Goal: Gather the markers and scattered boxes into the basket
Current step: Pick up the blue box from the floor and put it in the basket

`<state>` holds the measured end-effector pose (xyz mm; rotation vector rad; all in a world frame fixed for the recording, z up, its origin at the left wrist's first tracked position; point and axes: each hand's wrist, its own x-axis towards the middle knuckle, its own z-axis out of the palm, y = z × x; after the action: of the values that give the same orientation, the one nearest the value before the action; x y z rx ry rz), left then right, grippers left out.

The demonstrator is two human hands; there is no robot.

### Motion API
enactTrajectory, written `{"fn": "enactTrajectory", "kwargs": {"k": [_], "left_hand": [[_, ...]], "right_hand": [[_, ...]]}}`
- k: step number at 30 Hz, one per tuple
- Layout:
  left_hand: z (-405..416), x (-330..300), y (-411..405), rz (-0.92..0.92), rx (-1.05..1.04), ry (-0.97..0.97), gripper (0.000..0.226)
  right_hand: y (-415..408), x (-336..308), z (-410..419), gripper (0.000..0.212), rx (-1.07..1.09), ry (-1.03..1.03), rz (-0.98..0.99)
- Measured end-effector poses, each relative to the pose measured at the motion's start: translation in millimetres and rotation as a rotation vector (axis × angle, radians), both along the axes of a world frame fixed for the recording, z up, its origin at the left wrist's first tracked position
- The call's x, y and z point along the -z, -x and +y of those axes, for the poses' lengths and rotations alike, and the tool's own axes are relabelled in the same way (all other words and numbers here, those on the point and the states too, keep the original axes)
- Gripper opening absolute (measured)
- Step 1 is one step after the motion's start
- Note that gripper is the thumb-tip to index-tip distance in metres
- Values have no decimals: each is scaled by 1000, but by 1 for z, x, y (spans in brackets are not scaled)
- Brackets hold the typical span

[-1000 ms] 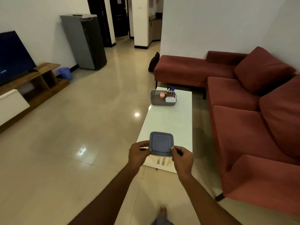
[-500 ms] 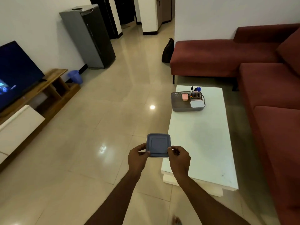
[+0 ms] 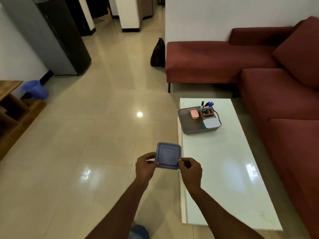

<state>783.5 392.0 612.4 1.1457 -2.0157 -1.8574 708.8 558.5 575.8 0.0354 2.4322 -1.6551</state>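
The red sofa (image 3: 259,66) fills the upper right of the frame, and the white counter (image 3: 224,178) now runs down the right side, where a second ago it sat at centre frame directly beyond the hands; the view has been carried to the left of it and nearer to its far end. The grey basket (image 3: 189,128) on that far end is consequently seen larger and closer than before, right of centre, and already holds a pink box (image 3: 194,114), a white box (image 3: 211,123) and a wooden holder (image 3: 208,113) with the markers (image 3: 208,104) standing in it. The blue box (image 3: 168,155) is carried at centre frame, above the floor just left of the counter edge, apart from the basket. It is gripped at its two near corners: the left hand (image 3: 146,167) is curled round the left corner and the right hand (image 3: 190,169) pinches the right one, the fingers (image 3: 149,155) clenched on the lid rim as they were a second ago. From this it is judged that the box has been brought most of the way, and that only the last reach and the setting down in the free left part of the basket are left.
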Motion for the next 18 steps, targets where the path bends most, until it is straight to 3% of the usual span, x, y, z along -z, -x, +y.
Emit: {"fn": "enactTrajectory", "kwargs": {"k": [5, 15, 18], "left_hand": [[-94, -8, 54, -42, 202, 31, 46], [-155, 14, 206, -87, 602, 142, 48], [-176, 24, 264, -140, 689, 236, 47]], "right_hand": [[33, -3, -70, 2, 118, 5, -62], [127, 26, -127, 9, 446, -3, -148], [181, 37, -142, 4, 446, -9, -188]]}}
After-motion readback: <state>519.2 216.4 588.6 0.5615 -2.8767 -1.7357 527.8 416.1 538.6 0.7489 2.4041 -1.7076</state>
